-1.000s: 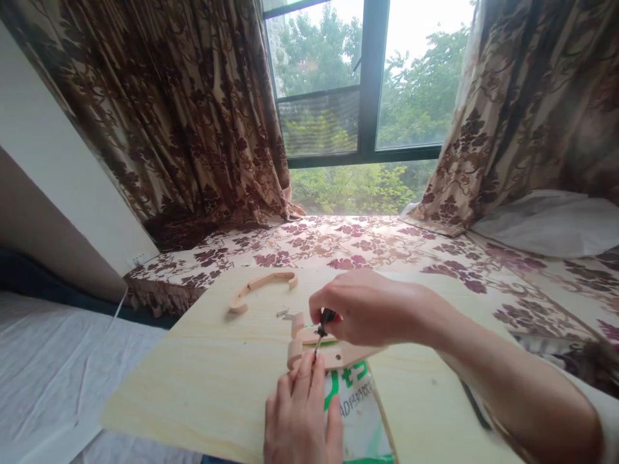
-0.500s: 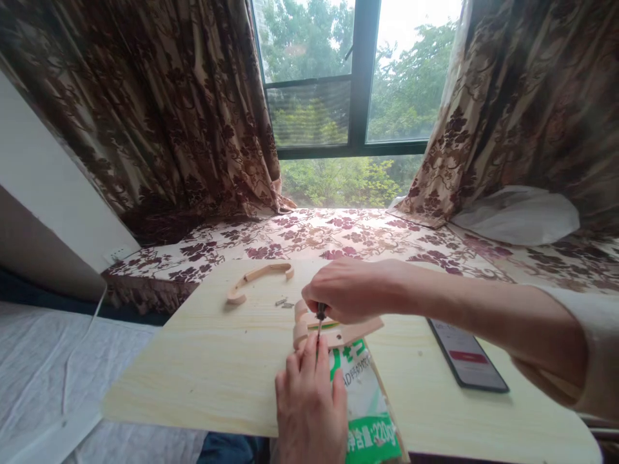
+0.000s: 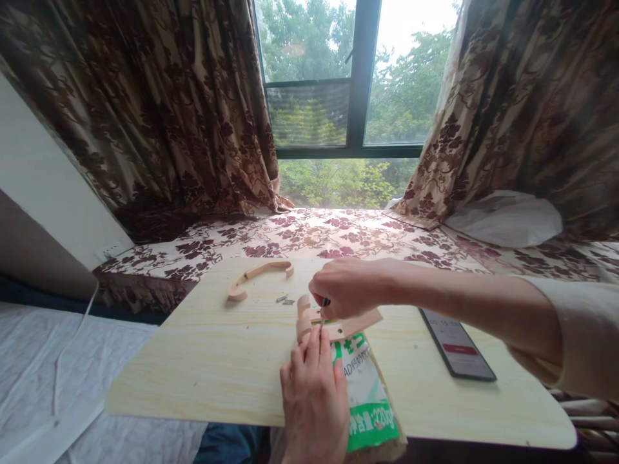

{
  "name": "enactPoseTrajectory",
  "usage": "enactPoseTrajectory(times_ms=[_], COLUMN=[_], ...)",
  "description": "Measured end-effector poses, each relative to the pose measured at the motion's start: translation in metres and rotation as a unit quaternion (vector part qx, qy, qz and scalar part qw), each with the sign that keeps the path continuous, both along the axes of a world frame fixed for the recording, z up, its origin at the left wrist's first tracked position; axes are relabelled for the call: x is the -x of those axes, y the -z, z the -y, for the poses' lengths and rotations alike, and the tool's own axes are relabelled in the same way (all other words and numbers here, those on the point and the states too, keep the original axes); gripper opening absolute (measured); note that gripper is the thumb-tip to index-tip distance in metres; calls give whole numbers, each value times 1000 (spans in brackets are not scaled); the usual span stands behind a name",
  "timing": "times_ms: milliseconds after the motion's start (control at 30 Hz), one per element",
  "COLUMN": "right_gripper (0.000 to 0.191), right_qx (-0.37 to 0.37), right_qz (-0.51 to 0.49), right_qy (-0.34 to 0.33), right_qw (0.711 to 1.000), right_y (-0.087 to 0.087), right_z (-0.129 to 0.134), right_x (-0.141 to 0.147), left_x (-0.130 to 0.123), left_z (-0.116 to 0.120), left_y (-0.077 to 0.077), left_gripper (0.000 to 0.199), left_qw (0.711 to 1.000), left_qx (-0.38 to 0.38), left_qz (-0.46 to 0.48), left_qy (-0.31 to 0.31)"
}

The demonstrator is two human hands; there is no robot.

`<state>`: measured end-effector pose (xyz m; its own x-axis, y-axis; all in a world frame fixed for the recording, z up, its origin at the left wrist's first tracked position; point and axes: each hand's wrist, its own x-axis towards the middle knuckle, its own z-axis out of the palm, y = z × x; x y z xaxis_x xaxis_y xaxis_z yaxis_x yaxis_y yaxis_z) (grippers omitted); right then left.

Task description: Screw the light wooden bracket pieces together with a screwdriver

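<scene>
My right hand point(image 3: 341, 288) is closed round the dark handle of a screwdriver point(image 3: 323, 314), whose metal shaft points down at pale wooden pieces point(image 3: 345, 327). Just below, my left hand point(image 3: 314, 393) has its fingertips pressed together at the screwdriver's tip and the near wooden piece; whether they pinch something small is hidden. Under the wood and beside my left hand lies a green and white packet point(image 3: 370, 399). A curved wooden piece point(image 3: 254, 273) rests farther back on the left, with a few small metal screws point(image 3: 285, 299) near it.
A phone point(image 3: 457, 348) with a lit screen lies on the pale table point(image 3: 203, 361), under my right forearm. Beyond the table are a flower-patterned ledge point(image 3: 309, 232), a white plastic bag point(image 3: 505, 219), curtains and a window. A white cable hangs at the left.
The camera view has shifted slightly. My right hand and the screwdriver have moved a little, and the shaft leans differently. My left hand still rests at the wood.
</scene>
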<state>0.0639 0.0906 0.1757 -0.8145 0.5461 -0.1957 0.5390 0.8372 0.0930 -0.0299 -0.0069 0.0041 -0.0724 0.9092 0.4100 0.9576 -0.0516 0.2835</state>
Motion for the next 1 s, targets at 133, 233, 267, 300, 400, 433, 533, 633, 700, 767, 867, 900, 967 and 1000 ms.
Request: enactPoseTrajectory(times_ms=[133, 233, 267, 300, 400, 433, 533, 633, 700, 767, 867, 900, 967, 1000], right_gripper=[25, 23, 22, 22, 20, 18, 17, 24, 33, 35, 31, 31, 29, 27], right_qx=[-15, -29, -32, -34, -38, -41, -51, -42, -26, -12, 5, 12, 18, 15], right_qz=[32, 64, 68, 68, 59, 55, 50, 54, 48, 41, 38, 33, 17, 11], right_qy=[-9, -34, -41, -46, -45, -40, -12, 0, -12, -21, -24, -23, -13, -4], right_qw=[999, 997, 996, 996, 997, 997, 997, 998, 998, 999, 999, 999, 1000, 1000], right_y=[-5, -12, -13, -13, -7, -5, -1, -5, -10, -14, -14, -13, -10, -8], right_z=[1, 2, 2, 2, 1, 0, 0, 2, 4, 4, 3, 2, 0, -1], right_x=[4, 7, 8, 9, 10, 10, 11, 12, 11, 10, 7, 7, 6, 6], left_x=[0, 1, 1, 1, 2, 1, 0, -1, -1, -1, -1, -1, 0, 0], left_z=[0, 1, 1, 1, 0, 0, 0, 0, 1, 1, 0, 0, 0, 0], left_y=[0, 2, 2, 2, 2, 2, -1, -2, -3, -2, -2, -2, -1, -1], left_gripper=[41, 41, 41, 41, 42, 43, 44, 44, 44, 44, 44, 44, 43, 42], left_qw=[1000, 1000, 1000, 1000, 1000, 1000, 1000, 1000, 1000, 1000, 1000, 1000, 1000, 1000], left_qx=[-1, -7, -9, -9, 0, 7, 23, 27, 26, 26, 21, 15, 4, 1], left_qz=[1, -7, -10, -12, -7, -4, 8, 12, 14, 14, 12, 9, 1, -4], left_qy=[1, 4, 6, 8, 8, 7, -1, -4, -3, 0, 1, 0, 1, 3])
